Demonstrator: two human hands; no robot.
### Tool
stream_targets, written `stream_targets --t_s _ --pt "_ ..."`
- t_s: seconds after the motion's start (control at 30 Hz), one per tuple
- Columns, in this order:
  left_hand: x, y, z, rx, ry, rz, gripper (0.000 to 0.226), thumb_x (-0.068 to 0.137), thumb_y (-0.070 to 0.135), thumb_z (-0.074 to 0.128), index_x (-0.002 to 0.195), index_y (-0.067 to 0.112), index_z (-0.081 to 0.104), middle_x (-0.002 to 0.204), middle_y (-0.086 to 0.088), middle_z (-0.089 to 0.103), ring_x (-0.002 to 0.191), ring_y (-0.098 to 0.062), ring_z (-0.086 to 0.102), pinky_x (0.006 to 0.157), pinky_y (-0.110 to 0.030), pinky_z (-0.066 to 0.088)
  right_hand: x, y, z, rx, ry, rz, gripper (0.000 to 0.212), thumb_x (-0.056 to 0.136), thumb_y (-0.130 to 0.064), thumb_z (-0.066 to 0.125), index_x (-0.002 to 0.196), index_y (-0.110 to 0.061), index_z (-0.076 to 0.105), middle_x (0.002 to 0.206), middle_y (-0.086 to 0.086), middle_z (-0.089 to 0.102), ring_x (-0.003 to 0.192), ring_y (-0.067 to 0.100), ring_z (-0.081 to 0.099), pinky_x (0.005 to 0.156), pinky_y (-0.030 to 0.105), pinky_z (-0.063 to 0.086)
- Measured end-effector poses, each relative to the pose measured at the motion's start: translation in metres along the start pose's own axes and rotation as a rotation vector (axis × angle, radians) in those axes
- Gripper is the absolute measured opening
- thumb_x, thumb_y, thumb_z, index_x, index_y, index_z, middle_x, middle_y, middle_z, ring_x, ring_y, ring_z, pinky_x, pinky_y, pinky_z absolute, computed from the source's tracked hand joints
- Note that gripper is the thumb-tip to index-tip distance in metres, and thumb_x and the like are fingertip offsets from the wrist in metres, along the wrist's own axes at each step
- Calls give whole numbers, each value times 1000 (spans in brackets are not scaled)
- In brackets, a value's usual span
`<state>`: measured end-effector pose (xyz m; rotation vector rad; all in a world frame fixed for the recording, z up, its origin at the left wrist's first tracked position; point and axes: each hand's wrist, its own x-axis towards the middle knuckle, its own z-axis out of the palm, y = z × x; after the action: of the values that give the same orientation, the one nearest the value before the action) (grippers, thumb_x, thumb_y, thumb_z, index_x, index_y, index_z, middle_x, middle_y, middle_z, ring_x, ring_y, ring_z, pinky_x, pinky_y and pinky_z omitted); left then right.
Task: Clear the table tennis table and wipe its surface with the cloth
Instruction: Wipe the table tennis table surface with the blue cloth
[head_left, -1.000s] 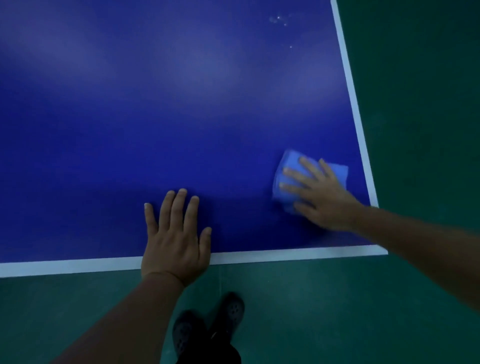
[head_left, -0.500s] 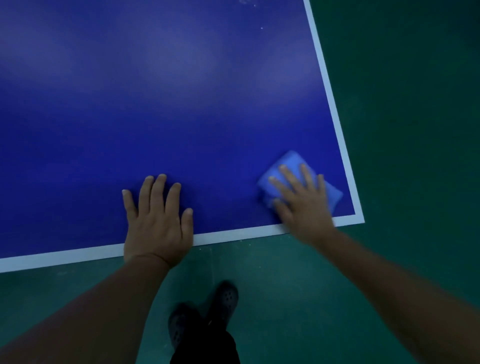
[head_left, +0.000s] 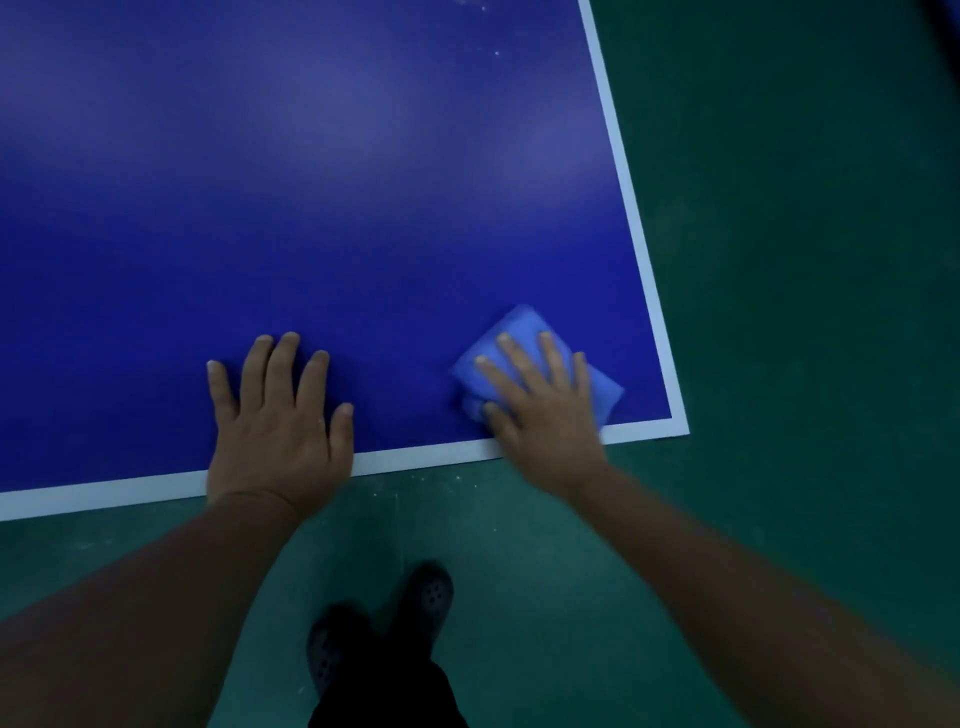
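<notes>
Green flooring is seen round the blue table (head_left: 311, 182), whose near right corner is where the cloth (head_left: 530, 332) is pressed under the flat, spread fingers of the right hand (head_left: 545, 410). Left hand (head_left: 275, 421) is laid flat with nothing held; probably best if even pressure is kept and the white edge line gets covered too

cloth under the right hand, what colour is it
Light blue, paler than the dark blue table; the cloth shows best in the head view.

Cloth (head_left: 524, 327) partly under rt hand (head_left: 545, 415).

A dark green floor (head_left: 779, 260), dimly lit and speckled with pale flecks, fills the surroundings.
</notes>
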<state>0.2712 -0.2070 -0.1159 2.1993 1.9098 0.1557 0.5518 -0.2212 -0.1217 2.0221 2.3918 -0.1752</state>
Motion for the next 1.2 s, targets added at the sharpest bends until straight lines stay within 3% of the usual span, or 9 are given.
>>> stream_targets --t_s 0.13,0.4,0.53,0.67,0.83,0.9,1.03,1.1,1.2 --pt "0 0 0 32 -30 2 67 94 48 25 143 7 44 155 -20 30 148 -35 16 118 -64 4 -8 85 -14 31 -81 202 60 100 -59 16 152 -36 33 164 -8 22 153 28 8 120 60 10" --pt "3 2 -5 -15 -19 -43 67 92 52 31 140 9 49 153 -17 36 148 -32 23 119 -62 9 35 114 -28 56 -72 254 60 98 -60 18 151 -37 37 163 -11 23 154 23 4 122 54 5" --pt "9 27 -8 -96 135 -128 60 86 46 39 128 8 57 145 -18 44 142 -37 32 119 -60 9 69 127 -31 28 -74 151 60 99 -60 18 151 -37 38 163 -11 24 154 24 5 121 55 6" --pt "66 122 5 -199 244 -207 53 86 36 41 127 8 58 146 -18 46 140 -36 36 120 -56 11 143 141 -35 36 -85 5 61 98 -60 15 153 -40 33 164 -13 19 154 23 1 122 53 0" --pt "133 188 31 -219 227 -597 71 91 47 26 152 11 34 163 -11 21 153 -25 6 123 -49 -4 239 159 -40 7 -76 -152 63 95 -60 8 155 -42 23 166 -15 11 154 22 -4 122 53 -2" --pt "137 191 36 -162 221 -638 71 93 49 23 155 14 27 165 -9 16 153 -24 0 122 -48 -9 274 168 -45 -5 -82 -145 59 99 -57 14 156 -41 21 166 -14 8 153 23 -3 122 54 -2" --pt "139 190 39 -80 167 -639 65 96 49 26 153 17 32 163 -12 21 153 -28 4 122 -51 -5 300 159 -47 72 -68 46 57 102 -52 21 157 -38 17 167 -10 4 153 27 -4 121 58 -2" --pt "141 189 41 -51 132 -644 64 97 48 27 153 17 34 162 -12 23 153 -29 7 121 -52 -3 279 135 -43 15 -56 -146 57 101 -52 20 157 -38 18 167 -7 6 153 31 -2 120 61 0" --pt "140 188 41 -33 125 -646 63 97 46 27 152 16 38 161 -13 26 152 -30 10 120 -52 -2 244 124 -36 -33 -81 -729 54 101 -53 27 152 -37 35 164 -5 23 153 31 12 119 62 10"
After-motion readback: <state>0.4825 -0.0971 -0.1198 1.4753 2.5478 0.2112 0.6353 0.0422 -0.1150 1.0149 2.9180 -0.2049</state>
